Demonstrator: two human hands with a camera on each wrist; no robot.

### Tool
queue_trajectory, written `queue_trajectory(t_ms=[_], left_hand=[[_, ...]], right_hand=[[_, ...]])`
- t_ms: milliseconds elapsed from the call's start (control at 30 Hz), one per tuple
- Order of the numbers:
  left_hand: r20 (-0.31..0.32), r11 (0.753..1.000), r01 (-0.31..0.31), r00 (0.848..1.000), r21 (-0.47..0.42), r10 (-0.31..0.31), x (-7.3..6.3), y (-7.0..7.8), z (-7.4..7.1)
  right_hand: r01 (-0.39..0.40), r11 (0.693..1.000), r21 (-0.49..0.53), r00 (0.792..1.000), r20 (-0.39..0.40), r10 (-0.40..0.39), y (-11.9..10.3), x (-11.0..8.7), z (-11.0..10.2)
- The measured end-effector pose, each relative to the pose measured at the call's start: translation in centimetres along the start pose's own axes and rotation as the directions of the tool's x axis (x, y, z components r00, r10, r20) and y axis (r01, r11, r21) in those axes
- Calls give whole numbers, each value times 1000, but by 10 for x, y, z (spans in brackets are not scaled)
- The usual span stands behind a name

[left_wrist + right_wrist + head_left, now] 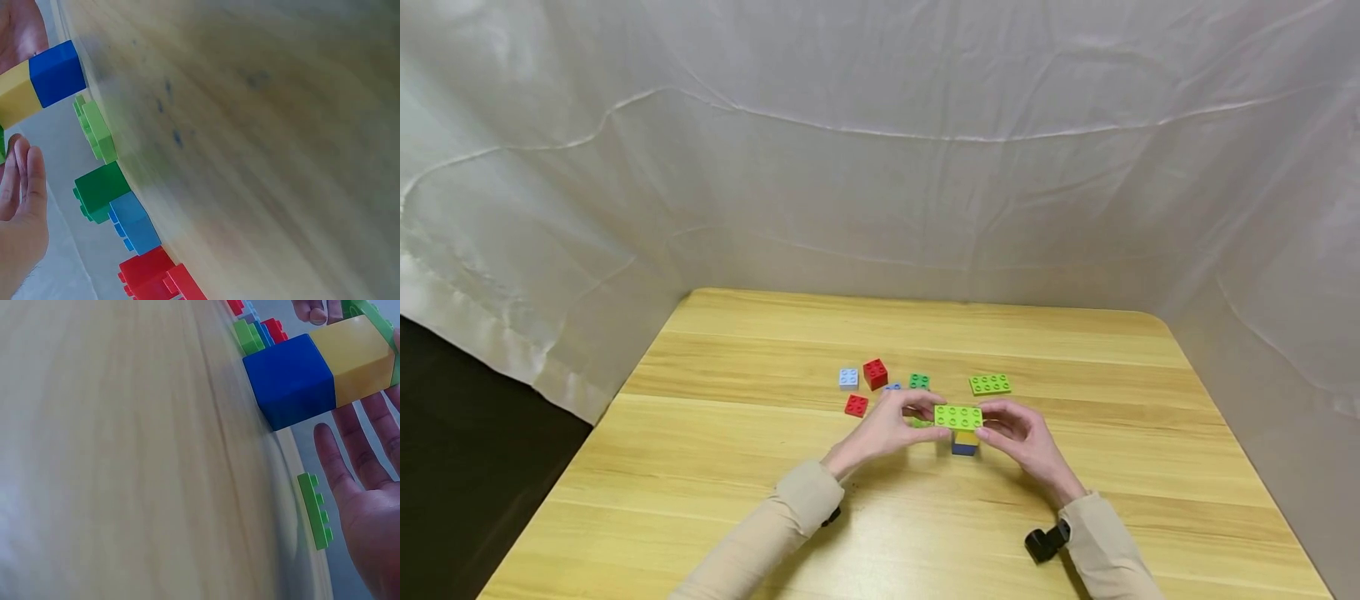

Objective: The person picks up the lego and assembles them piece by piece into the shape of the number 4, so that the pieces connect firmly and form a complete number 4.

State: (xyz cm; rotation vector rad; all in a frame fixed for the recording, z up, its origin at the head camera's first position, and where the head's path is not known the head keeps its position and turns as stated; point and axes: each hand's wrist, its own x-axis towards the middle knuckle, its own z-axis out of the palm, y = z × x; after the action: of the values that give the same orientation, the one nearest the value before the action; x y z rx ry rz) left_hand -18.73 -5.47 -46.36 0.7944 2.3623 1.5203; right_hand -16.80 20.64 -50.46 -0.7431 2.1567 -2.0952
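My left hand (887, 427) and right hand (1028, 440) pinch opposite ends of a lime-green eight-stud building plate (958, 417). Beneath this plate is a yellow brick (353, 359), and under that a blue brick (290, 381), making a short upright stack. The plate lies flat, studs up, across the yellow brick. In the right wrist view the fingers spread beside the yellow brick, while the left fingertips show at the far side. Just behind the left fingers is a lime-green brick (99, 131), partly hidden in the head view.
Beyond my left hand lie a dark green brick (919, 381), a blue brick (892, 387), a red brick (875, 374), a light blue brick (848, 379) and a flat red piece (856, 406). Another lime-green plate (990, 384) is behind the stack. Pale curtains (925, 200) surround the wooden table (737, 433).
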Motion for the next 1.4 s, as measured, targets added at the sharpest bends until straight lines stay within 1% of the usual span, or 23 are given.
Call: queue_trajectory(t_ms=[333,600,867,1100,1267,1400], left_hand=[[-3,1000,4,1000,-22,-4,-1,0,-1],[-9,1000,16,1000,-5,-16,0,0,0],[5,1000,5,1000,-26,-5,0,-2,1],[27,1000,19,999,-4,-18,-2,-1,-2],[50,1000,11,999,-25,-9,3,-1,-2],[63,1000,9,998,7,-10,12,0,-1]], right_hand=[[-1,1000,0,1000,7,1,0,-1,-1],[-15,1000,-1,1000,5,15,-2,-1,0],[-7,1000,-4,1000,8,7,-2,0,-1],[-18,1000,-12,1000,6,18,-2,-1,-2],[-37,999,-37,999,-20,37,-5,-4,-8],[-67,997,-40,997,-31,66,-7,-8,-15]])
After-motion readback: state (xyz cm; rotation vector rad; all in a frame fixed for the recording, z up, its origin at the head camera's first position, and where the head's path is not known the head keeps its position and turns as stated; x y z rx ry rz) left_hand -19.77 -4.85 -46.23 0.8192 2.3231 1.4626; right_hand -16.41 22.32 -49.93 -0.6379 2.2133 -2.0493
